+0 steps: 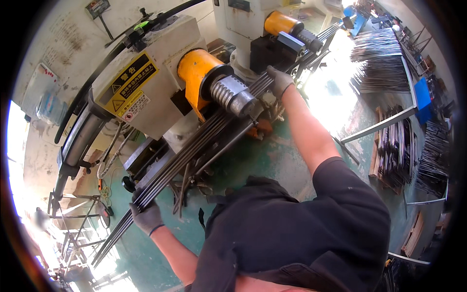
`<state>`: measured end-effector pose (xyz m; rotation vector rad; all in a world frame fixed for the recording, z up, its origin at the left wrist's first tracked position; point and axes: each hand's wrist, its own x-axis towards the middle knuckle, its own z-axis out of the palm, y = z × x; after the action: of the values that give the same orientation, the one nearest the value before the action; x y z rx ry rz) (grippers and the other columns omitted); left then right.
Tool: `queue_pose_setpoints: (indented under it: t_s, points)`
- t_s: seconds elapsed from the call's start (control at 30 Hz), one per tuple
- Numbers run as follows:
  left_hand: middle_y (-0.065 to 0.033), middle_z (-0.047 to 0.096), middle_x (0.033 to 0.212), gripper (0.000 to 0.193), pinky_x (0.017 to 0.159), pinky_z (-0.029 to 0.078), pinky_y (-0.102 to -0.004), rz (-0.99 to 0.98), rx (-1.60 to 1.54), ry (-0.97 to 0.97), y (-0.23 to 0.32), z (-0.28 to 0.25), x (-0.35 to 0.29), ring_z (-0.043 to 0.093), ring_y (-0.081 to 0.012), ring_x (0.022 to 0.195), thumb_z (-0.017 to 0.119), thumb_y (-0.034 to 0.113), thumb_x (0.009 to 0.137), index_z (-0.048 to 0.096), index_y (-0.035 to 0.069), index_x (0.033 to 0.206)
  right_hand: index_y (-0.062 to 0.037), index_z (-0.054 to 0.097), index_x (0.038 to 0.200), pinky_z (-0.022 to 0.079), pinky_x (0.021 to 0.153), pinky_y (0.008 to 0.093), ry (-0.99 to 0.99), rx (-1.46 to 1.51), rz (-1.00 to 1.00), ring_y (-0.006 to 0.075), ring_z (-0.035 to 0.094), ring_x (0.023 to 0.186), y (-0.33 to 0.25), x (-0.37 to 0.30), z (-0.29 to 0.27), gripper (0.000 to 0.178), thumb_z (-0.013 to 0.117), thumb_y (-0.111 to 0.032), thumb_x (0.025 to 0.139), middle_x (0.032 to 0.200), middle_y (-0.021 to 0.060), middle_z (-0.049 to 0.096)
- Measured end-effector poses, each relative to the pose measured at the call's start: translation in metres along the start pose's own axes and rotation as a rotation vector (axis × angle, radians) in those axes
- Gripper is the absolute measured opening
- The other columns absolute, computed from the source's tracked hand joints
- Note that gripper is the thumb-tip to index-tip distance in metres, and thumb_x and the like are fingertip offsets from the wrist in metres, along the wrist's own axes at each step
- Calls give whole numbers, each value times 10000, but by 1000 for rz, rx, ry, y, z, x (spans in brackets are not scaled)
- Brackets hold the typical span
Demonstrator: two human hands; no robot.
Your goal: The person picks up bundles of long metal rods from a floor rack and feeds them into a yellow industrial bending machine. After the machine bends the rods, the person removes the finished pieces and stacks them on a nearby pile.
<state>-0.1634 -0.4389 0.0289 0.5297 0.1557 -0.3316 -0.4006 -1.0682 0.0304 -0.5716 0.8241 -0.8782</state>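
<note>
A bundle of several long, thin metal rods (184, 152) slants from the lower left to the upper right across a machine. Wearing a grey glove, my left hand (147, 219) is closed around the rods near their lower left end, which sticks out past it. Farther up, my right hand (281, 82), also gloved, grips the same bundle from its right side; its fingertips are partly hidden. Between my hands the rods pass beneath a ribbed steel cylinder (233, 94) that is joined to an orange housing (197, 68).
A second orange housing (282, 23) sits farther back on the machine. A yellow and black warning label (131, 80) marks the pale machine arm. At right, stacks of rods (379, 63) rest on a metal frame (382, 125). Cables and a stand are at lower left.
</note>
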Motion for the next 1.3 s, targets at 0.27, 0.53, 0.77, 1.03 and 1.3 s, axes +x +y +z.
queue_pose_setpoints:
  t_s: [0.27,0.53,0.77,1.03,1.3]
  points:
    - [-182,710,1233,398,1113,507,-480,95,172,166,-19,-11,23,659,-327,1195,505,286,1107,642,-64,1239,-6,689,1147,590,831,409,154,-106,-17,266,716,909,-3,-21,24,297,741,-246,981,1031,128,737]
    - [-164,692,1277,344,1134,480,-481,-130,97,-29,-113,48,2,638,-329,1222,510,245,1104,648,-24,1270,26,703,1148,589,853,411,-100,-89,88,242,714,972,69,-58,33,284,769,-153,938,1094,103,746]
    - [-205,697,1208,330,1132,467,-564,7,74,22,-62,30,5,634,-389,1218,520,272,1082,654,-20,1154,-46,726,1022,604,827,371,-108,-306,-84,232,717,860,2,-12,1,104,732,-136,972,966,72,739]
    - [-165,704,1172,299,1107,502,-487,91,83,172,-62,8,19,648,-338,1168,497,250,1108,626,-7,1187,-23,716,1082,591,815,389,-11,-19,-52,230,708,886,22,-1,7,236,769,-217,959,1002,72,728]
    - [-117,700,1231,310,1086,490,-479,-86,117,164,-138,63,-16,640,-325,1183,558,323,1087,635,72,1252,10,725,1141,559,690,381,-117,-567,-228,233,683,765,41,-31,14,270,666,-226,1026,879,46,720]
